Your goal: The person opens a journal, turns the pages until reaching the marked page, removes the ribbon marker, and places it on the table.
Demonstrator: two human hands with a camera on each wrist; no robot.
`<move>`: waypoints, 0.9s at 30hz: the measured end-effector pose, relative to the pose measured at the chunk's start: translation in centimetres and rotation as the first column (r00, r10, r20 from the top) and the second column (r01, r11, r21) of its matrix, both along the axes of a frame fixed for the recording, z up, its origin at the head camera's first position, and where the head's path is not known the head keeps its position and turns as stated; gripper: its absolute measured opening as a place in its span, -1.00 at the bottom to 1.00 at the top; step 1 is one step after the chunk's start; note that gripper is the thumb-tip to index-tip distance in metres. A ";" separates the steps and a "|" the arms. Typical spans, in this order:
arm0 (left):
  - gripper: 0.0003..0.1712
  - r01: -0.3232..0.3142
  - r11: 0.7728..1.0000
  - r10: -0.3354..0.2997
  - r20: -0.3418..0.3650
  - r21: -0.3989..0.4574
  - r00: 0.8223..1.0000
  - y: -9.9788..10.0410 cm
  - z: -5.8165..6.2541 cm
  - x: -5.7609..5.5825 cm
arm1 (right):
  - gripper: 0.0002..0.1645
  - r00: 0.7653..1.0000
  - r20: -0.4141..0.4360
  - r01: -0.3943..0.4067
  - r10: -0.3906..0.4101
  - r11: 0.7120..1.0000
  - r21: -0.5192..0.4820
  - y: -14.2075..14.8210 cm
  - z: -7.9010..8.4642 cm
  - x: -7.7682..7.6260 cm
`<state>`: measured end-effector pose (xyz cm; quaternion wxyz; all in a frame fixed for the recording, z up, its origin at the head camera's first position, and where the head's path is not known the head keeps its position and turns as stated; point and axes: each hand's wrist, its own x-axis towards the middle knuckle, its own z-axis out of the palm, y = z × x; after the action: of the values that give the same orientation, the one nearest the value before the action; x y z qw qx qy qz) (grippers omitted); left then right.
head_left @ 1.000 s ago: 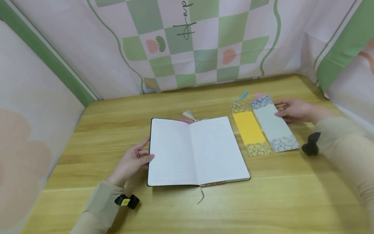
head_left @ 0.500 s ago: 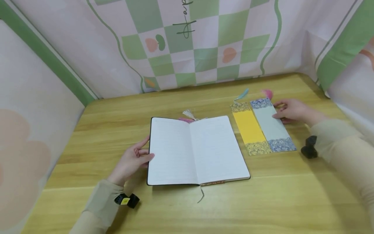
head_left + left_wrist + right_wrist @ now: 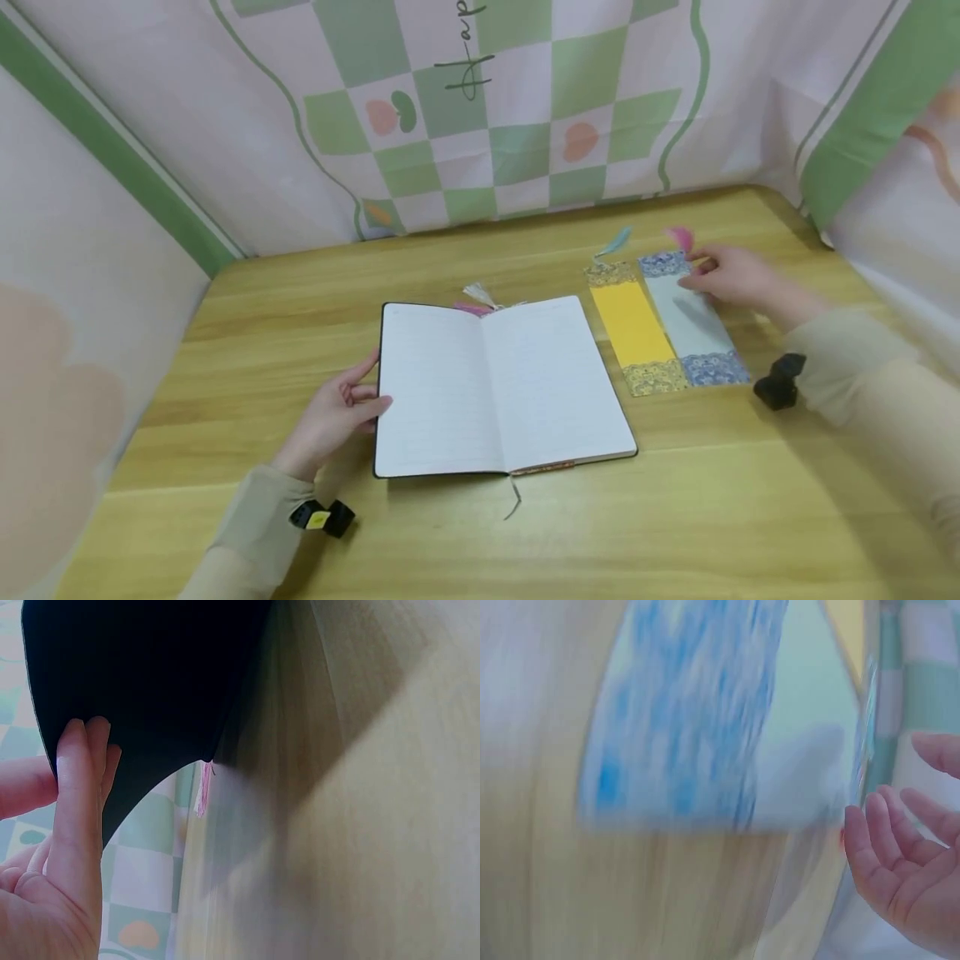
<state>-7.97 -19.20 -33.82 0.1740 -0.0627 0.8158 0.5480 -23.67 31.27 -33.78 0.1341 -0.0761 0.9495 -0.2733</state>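
An open notebook with blank lined pages and a black cover lies on the table. My left hand holds its left cover and pages up at the edge, thumb on the page and fingers behind the black cover. To the notebook's right lie two bookmarks: a yellow one with a light-blue tassel, and a pale blue one with lace-patterned ends and a pink tassel. My right hand hovers at the blue bookmark's upper right edge, thumb and fingers apart, gripping nothing.
A white tassel and a pink one stick out at the notebook's top. A thin ribbon hangs from its bottom. The wooden table meets a checkered cloth at the back.
The blue bookmark has shifted left and come flat beside the yellow one, its pink tassel swinging up. My right hand has let it go and moved slightly left. The left hand keeps its hold.
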 end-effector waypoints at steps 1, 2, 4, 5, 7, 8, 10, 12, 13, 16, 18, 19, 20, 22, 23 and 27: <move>-0.17 -0.001 1.000 0.001 -0.002 0.004 1.000 -0.1 0.0 0.0 | -0.30 1.000 -0.001 -0.012 0.012 1.000 -0.018 -0.7 0.0 0.1; -0.17 -0.001 1.000 0.001 -0.003 0.010 1.000 -0.1 -0.1 0.0 | -0.33 1.000 -0.008 -0.029 0.029 0.999 -0.036 -1.5 0.0 0.2; -0.17 0.002 1.000 -0.002 -0.006 0.020 1.000 -0.2 -0.2 0.0 | -0.38 0.997 -0.020 -0.071 0.069 0.995 -0.072 -3.1 0.1 0.5; -0.17 0.004 1.000 -0.004 -0.006 0.021 1.000 -0.2 -0.2 0.0 | -0.40 0.995 -0.031 -0.100 0.098 0.992 -0.077 -3.9 0.1 0.7; -0.16 0.003 1.000 -0.003 -0.005 0.016 1.000 -0.3 -0.3 0.0 | -0.43 0.988 -0.049 -0.154 0.150 0.984 -0.093 -5.5 0.1 1.2; -0.17 0.002 1.000 -0.002 -0.004 0.014 1.000 -0.4 -0.4 0.0 | -0.45 0.983 -0.058 -0.178 0.173 0.979 -0.097 -6.4 0.1 1.5; -0.17 0.000 1.000 0.000 -0.003 0.012 1.000 -0.5 -0.5 -0.1 | -0.45 0.971 -0.081 -0.231 0.224 0.969 -0.092 -7.9 0.2 1.9; -0.17 0.001 1.000 -0.001 -0.005 0.014 1.000 -0.5 -0.5 -0.1 | -0.47 0.955 -0.112 -0.283 0.273 0.956 -0.081 -9.4 0.3 2.4; -0.17 0.003 1.000 -0.003 -0.006 0.015 1.000 -0.5 -0.5 -0.1 | -0.48 0.946 -0.128 -0.307 0.297 0.949 -0.072 -10.1 0.4 2.6; -0.17 0.005 1.000 -0.005 -0.009 0.017 1.000 -0.4 -0.4 -0.2 | -0.45 0.916 -0.173 -0.371 0.363 0.928 -0.020 -11.9 0.7 2.9; -0.17 0.005 1.000 -0.004 -0.010 0.015 1.000 -0.4 -0.4 -0.2 | -0.40 0.898 -0.184 -0.401 0.400 0.915 0.029 -12.9 0.6 3.0; -0.17 0.003 1.000 -0.003 -0.009 0.016 1.000 -0.4 -0.4 -0.2 | -0.36 0.890 -0.185 -0.414 0.416 0.909 0.050 -13.3 0.6 2.9; -0.17 0.002 1.000 -0.001 -0.009 0.016 1.000 -0.4 -0.4 -0.1 | -0.32 0.883 -0.184 -0.427 0.433 0.901 0.073 -13.7 0.4 2.9; -0.17 -0.003 1.000 0.003 -0.004 0.017 1.000 -0.4 -0.4 -0.1 | -0.22 0.866 -0.169 -0.458 0.471 0.882 0.112 -14.4 0.0 2.7; -0.17 -0.005 1.000 0.005 -0.002 0.018 1.000 -0.4 -0.4 -0.1 | -0.16 0.855 -0.161 -0.476 0.493 0.869 0.133 -14.7 -0.1 2.6; -0.18 -0.007 1.000 0.007 0.002 0.019 1.000 -0.4 -0.4 -0.1 | 0.01 0.827 -0.086 -0.531 0.556 0.822 0.208 -15.7 -0.8 2.2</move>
<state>-8.09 -19.60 -34.26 0.1735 -0.0645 0.8100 0.5565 -21.45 15.53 -34.60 0.1445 -0.3512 0.9155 -0.1330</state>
